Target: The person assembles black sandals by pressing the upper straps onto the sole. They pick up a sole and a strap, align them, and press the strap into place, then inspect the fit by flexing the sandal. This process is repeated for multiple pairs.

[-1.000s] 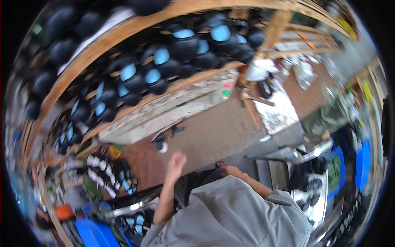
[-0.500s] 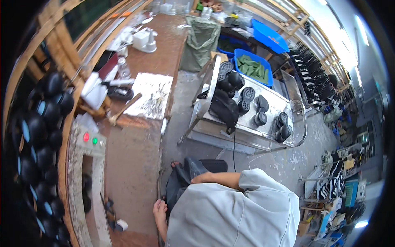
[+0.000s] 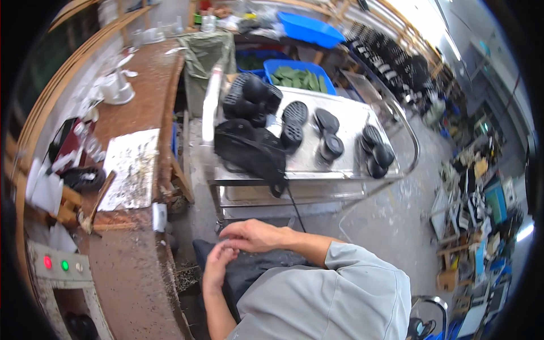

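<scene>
Both hands (image 3: 235, 249) over lap | metal cart (image 3: 317, 170) edge near ahead

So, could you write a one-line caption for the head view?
Both hands, left hand and right hand, meet over the lap before a metal cart of black shoe soles.

black soles (image 3: 328, 122), blue bin (image 3: 309, 68), grey sleeve (image 3: 340, 289)

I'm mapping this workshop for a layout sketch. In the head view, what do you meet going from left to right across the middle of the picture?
Wooden workbench → speckled white sheet lying on it → black bag-like bundle on the metal cart → black shoe soles on the cart top → cluttered floor stacks at the far right.
</scene>
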